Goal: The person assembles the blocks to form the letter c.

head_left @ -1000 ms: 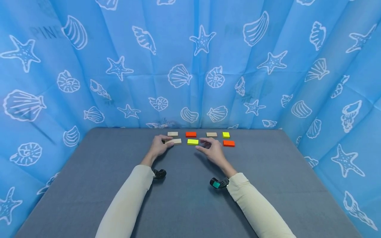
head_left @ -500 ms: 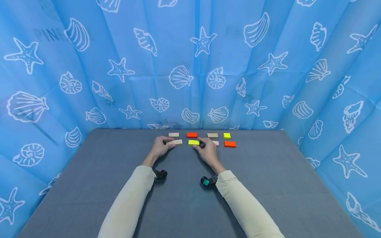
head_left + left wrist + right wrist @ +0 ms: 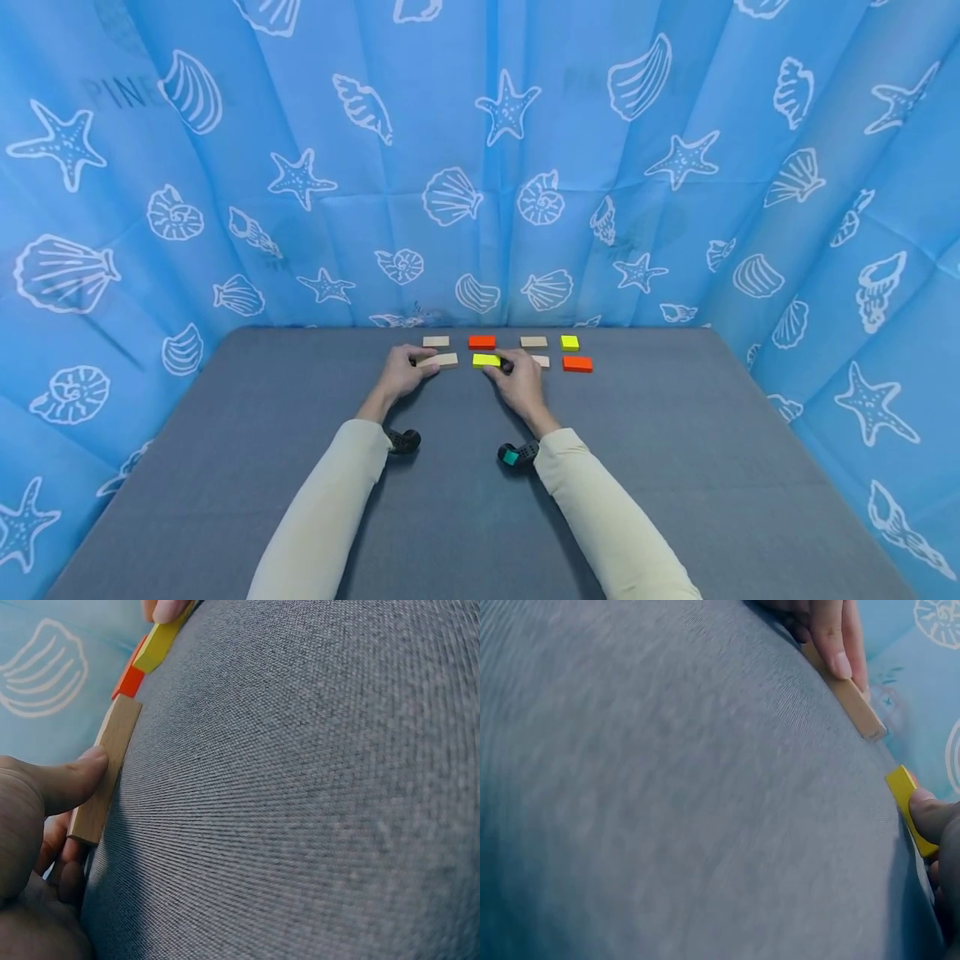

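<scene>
the right hand [image 3: 521, 385] had moved leftward and, as far as i could see, pinched the yellow block [image 3: 486, 361] on the table [image 3: 465, 508]; the left hand [image 3: 400, 373] pinched a wooden block [image 3: 447, 360], so both were occupied.

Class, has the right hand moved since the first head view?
Yes: the right hand moved left, away from the near orange block, to the near yellow block.

Four blocks [image 3: 486, 361] in row on table [image 3: 465, 517], four more blocks [image 3: 482, 342] behind, curtain [image 3: 502, 242] behind table
</scene>
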{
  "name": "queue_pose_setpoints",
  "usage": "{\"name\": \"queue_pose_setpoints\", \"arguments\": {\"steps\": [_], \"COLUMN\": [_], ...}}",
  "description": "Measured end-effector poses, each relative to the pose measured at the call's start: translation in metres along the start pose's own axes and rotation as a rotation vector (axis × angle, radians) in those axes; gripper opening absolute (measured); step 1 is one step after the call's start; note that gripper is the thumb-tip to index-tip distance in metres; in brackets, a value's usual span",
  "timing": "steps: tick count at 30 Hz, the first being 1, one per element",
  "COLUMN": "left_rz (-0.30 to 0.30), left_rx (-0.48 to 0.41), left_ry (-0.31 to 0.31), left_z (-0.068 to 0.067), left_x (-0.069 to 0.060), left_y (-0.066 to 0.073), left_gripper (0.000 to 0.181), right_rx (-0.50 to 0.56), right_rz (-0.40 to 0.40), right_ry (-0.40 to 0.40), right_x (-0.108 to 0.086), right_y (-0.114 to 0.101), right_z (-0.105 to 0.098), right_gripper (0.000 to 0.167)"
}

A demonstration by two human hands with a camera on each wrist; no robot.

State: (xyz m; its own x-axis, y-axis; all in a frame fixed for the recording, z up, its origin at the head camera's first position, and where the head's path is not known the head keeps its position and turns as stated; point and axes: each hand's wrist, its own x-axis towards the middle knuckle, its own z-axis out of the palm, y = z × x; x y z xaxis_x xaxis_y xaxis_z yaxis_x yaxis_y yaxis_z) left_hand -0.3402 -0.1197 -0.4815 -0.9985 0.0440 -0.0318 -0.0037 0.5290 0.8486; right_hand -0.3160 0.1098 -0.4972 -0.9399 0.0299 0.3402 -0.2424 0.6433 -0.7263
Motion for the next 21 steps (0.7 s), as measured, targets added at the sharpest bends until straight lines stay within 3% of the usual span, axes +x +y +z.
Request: {"name": "queue_pose_setpoints", "arguments": {"steps": [21], "left_rz": [0.007], "left_rx": [-0.026], "left_ry": [0.001], "left_z": [0.0014], "left_x": [-0.0014], "left_y": [-0.0003], "left_gripper": [0.031], "right_rx": [-0.022], "right_rz": [0.042], "right_ry": [-0.011], "right_x": [-0.0023], "right_y": [-0.0012], "right_z": [0.0004], "right_gripper": [0.032]}}
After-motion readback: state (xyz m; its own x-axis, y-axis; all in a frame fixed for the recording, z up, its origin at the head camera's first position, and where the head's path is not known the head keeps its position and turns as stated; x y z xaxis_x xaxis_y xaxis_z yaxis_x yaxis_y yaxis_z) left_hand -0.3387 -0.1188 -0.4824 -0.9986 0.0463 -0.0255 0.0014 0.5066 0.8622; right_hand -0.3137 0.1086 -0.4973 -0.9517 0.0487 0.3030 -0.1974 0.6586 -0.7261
